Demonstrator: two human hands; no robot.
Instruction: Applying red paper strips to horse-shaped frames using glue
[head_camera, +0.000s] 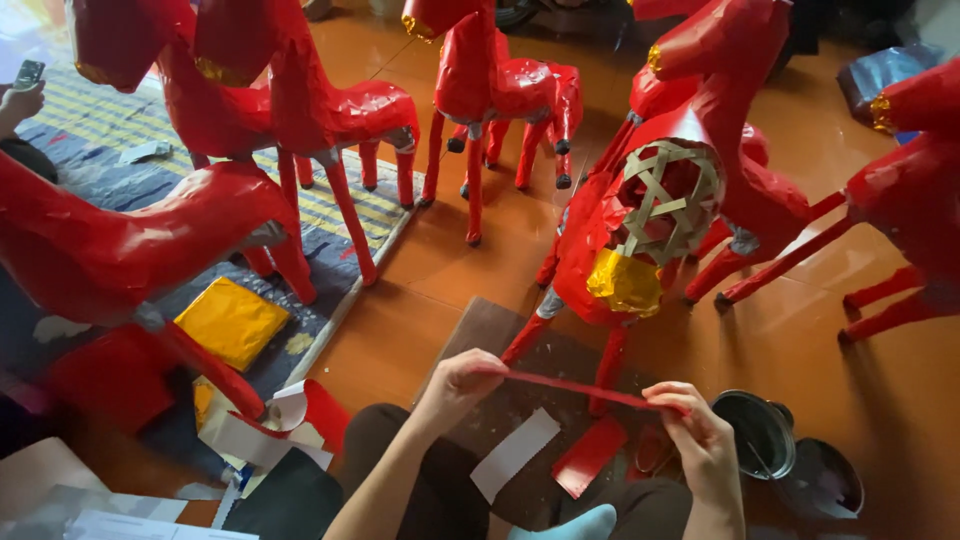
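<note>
I hold a narrow red paper strip (580, 387) stretched between my two hands, low in the view and just above the dark board (480, 335) on the floor. My left hand (458, 385) has its fingers pinched shut on the strip's left end; my right hand (700, 435) has thumb and fingers closed on the right end, so the strip runs taut and slightly downhill toward the right.

Directly ahead of the strip stands the unfinished horse figure (640, 220). Most of its body and legs already wear red paper, and a patch of gold foil (625, 282) sits on it, but a round area of woven bamboo frame (668, 200) is still bare. So I judge the covering is well along on this one and not complete. The other red horses (310, 110) standing round about look fully wrapped as far as I can see them.

On the board lie a white paper strip (515, 452) and a flat red piece (590, 455). A gold sheet (232, 320) rests on the mat at left, and two dark round pots (760, 430) sit near my right hand.

Much is cut off: several horses lose their heads at the upper edge, and the ones at far left and right are only partly in view. I cannot tell what the pots contain. Another person's hand holding a small device (22, 95) shows at the left edge.
</note>
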